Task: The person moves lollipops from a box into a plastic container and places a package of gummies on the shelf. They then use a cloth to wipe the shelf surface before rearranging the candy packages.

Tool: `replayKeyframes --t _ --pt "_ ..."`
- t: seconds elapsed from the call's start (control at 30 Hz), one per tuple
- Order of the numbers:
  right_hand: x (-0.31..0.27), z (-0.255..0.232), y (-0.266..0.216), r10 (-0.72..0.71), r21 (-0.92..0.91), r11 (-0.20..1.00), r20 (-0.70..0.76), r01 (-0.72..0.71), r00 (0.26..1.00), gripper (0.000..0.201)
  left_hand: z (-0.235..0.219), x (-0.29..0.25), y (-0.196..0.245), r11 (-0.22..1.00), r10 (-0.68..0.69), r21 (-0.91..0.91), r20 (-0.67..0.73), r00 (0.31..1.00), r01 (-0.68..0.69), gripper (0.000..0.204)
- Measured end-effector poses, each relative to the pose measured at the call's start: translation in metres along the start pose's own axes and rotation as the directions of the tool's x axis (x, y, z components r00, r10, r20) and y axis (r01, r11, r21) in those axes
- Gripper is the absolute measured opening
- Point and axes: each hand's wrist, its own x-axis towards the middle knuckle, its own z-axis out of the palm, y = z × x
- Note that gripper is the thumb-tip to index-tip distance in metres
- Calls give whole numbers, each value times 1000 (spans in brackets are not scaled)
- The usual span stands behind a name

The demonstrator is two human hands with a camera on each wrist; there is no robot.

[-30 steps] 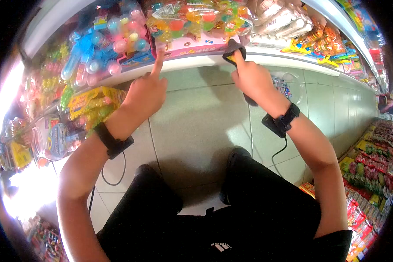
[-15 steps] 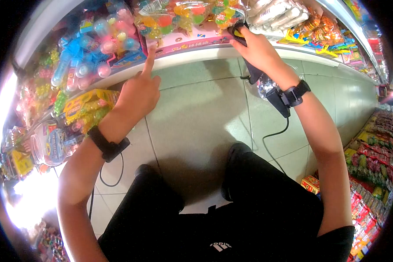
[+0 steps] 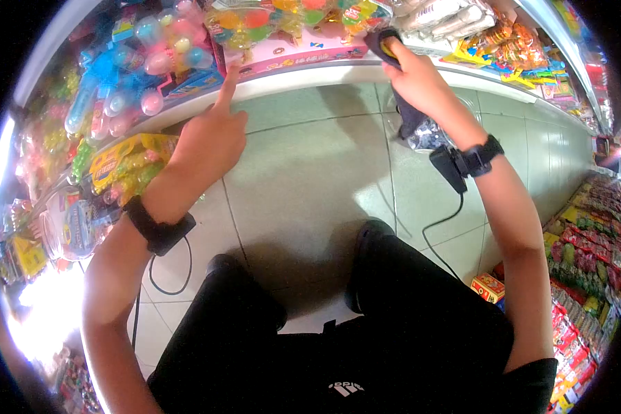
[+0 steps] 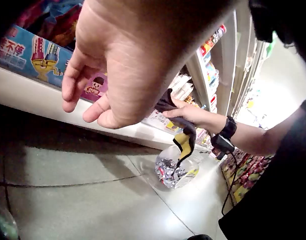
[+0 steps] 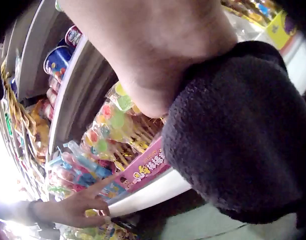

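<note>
In the head view, the left hand (image 3: 210, 138) extends its index finger to the lower left front of a pink box (image 3: 303, 61) of bagged round candies (image 3: 259, 24). Its other fingers look bent, with nothing visible in them. The right hand (image 3: 424, 83) pinches a dark cloth (image 3: 410, 119) near the box's right end; the cloth hangs below the hand. In the left wrist view the cloth (image 4: 189, 134) shows a yellow patch. It fills much of the right wrist view as a fuzzy dark surface (image 5: 243, 130), hiding the right fingertips.
A white shelf edge (image 3: 283, 79) runs along the display. Blue and pink plastic toys (image 3: 117, 100) lie left of the box, white packets (image 3: 448, 19) right. On the tiled floor stands a round clear tub (image 4: 168, 172) of small pieces. Packaged goods (image 3: 586, 276) line the far right.
The right hand has moved up and to the right with the cloth, which now hangs lower. The left hand appears slightly further left and up, its finger still at the box. The head view has shifted slightly.
</note>
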Motion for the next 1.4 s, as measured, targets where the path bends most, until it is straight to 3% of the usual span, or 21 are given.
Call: replayKeyframes --t 0.07,0.13,0.2,0.27,0.3,0.37,0.53,0.63,0.7,0.87,0.93,1.0,1.07,1.13,1.2,1.27,1.3,1.4 --pt "4 1 -3 -54 -133 989 57 61 997 40 2 -1 -3 1000 12 -5 0 1000 -12 10" --pt "-1 -12 -15 -18 -214 976 106 41 994 40 5 -1 -6 1000 18 -8 -5 1000 -18 10" --pt "-3 -15 -11 23 -294 955 150 22 988 41 11 -1 -9 995 89 49 -125 988 -83 11" --pt "-6 -11 6 -150 -256 942 264 219 953 42 3 -2 -5 999 38 11 -43 998 -38 10" --pt "-5 -10 10 -150 -257 941 264 219 953 42 0 -2 -3 999 -14 -28 37 999 15 10" --pt "-5 -19 -4 6 -198 980 -29 -12 1000 43 1 -2 -3 999 -24 -25 34 999 25 10" --pt "24 -5 -8 -136 -354 925 28 137 990 31 2 0 -1 1000 -13 -20 44 999 14 9" --pt "32 12 -12 -136 -351 924 63 149 989 29 1 -4 -2 995 -21 -96 -23 1000 18 22" --pt "30 11 -20 -105 -373 919 71 124 992 28 14 -7 -7 944 -57 -327 -268 962 -35 33" --pt "26 13 -24 -131 -446 882 74 150 989 28 10 -4 -7 849 -87 -528 -174 981 -18 35" --pt "25 17 -22 -141 -446 882 56 151 988 28 9 3 -10 727 -131 -687 -105 986 24 43" --pt "21 17 -22 -153 -449 880 45 157 987 28 4 5 -9 721 -137 -692 -94 986 34 49" --pt "11 14 -27 -180 -406 897 25 174 983 24 4 7 -10 713 -145 -700 -80 986 48 56" --pt "2 7 -32 -156 -350 921 69 170 985 24 8 10 -12 519 -199 -854 -77 977 39 30" --pt "-11 4 -32 -125 -289 945 107 151 986 25 8 10 -15 470 -191 -881 -51 980 46 29" --pt "-28 -2 -24 -193 -5 980 218 198 957 27 5 11 -17 419 -173 -907 -27 984 49 29" --pt "-37 2 -19 -189 100 980 163 174 968 28 3 11 -17 394 -182 -917 -8 983 65 28" --pt "-36 6 4 -189 159 968 -40 193 981 30 -3 11 -12 339 -205 -935 35 978 105 32"
